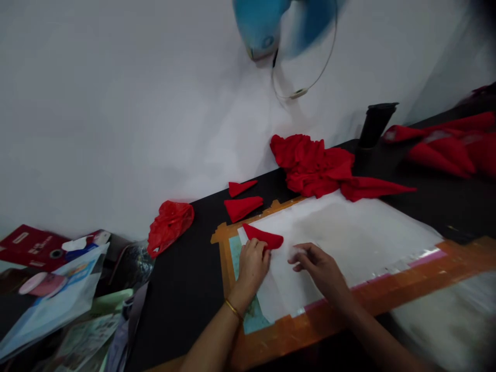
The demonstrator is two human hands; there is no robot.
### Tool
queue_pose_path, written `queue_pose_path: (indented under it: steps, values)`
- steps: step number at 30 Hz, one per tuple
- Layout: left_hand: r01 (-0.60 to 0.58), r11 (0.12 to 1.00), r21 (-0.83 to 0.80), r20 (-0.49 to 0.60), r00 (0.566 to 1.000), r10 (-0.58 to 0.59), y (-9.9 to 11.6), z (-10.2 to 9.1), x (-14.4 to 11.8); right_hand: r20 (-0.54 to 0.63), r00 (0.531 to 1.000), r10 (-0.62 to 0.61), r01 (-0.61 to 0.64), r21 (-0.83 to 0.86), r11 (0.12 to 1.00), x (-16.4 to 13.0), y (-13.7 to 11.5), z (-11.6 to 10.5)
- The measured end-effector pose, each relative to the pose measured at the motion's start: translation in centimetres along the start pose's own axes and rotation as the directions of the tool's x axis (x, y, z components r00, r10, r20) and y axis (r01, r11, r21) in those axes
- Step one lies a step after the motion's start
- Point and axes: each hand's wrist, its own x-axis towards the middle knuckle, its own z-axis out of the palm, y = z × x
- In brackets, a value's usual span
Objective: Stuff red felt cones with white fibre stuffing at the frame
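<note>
Forearms [215, 330] enter at bottom centre. The left hand [254, 258], nearer, has bunched fingers on the red piece [266, 236] just above, mid-frame, its long axis sloping down rightward; the right hand [318, 264] curls, clear of it. Either's grip is unclear.

Blue fan [258, 23]: smeared with blur!
Wall [135, 103]: dim grey, soft shadow below the fan
White sheet [372, 237]: glints along its near edge
Right-hand red cloth [442, 157]: softly blurred

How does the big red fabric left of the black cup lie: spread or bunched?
Bunched: the red fabric is heaped in wrinkles and overlapping folds, not lying flat.
</note>
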Motion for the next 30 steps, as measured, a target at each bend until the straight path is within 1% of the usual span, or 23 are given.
queue_pose_path:
  steps: [3,6,10,13,16,18,21,23,27,30]
  values:
    - [-0.008,0.997,-0.080,0.017,1.000,0.009,-0.2,0.0,0.2,0.007,1.000,-0.013,0.013,0.073,0.997,0.6,0.1,1.3]
    - [-0.001,0.989,-0.146,0.053,0.999,0.008,-0.8,0.4,0.2,0.008,1.000,-0.005,0.004,0.082,0.997,1.2,0.1,2.2]
    - [0.007,0.980,-0.198,0.093,0.996,0.011,-1.7,1.0,0.0,-0.009,1.000,0.019,-0.018,0.050,0.999,1.6,0.2,2.2]
    - [0.008,0.976,-0.217,0.095,0.995,0.013,-1.7,0.9,0.0,-0.022,0.998,0.051,-0.051,0.029,0.998,1.6,0.4,1.8]
    - [0.028,0.971,-0.236,0.061,0.998,-0.014,-1.2,0.8,0.0,-0.029,0.999,0.041,-0.040,0.021,0.999,1.5,0.5,1.8]
    - [0.058,0.964,-0.259,0.014,0.998,-0.056,-0.9,0.7,0.0,-0.015,1.000,0.003,-0.003,0.003,1.000,1.4,0.7,2.2]
    - [0.107,0.946,-0.305,-0.070,0.989,-0.134,-0.5,0.5,0.1,0.040,0.996,-0.079,0.084,-0.118,0.989,1.6,1.2,3.0]
    - [0.118,0.935,-0.335,-0.110,0.980,-0.163,-0.3,0.3,-0.1,0.079,0.990,-0.117,0.131,-0.205,0.970,1.9,1.7,3.4]
    - [0.090,0.927,-0.363,-0.138,0.979,-0.149,0.7,0.0,-0.7,0.069,0.986,-0.150,0.163,-0.278,0.947,2.7,2.3,3.9]
    - [0.001,0.931,-0.365,-0.168,0.983,-0.068,2.3,0.0,-1.3,0.068,0.990,-0.125,0.138,-0.258,0.956,2.9,2.5,4.8]
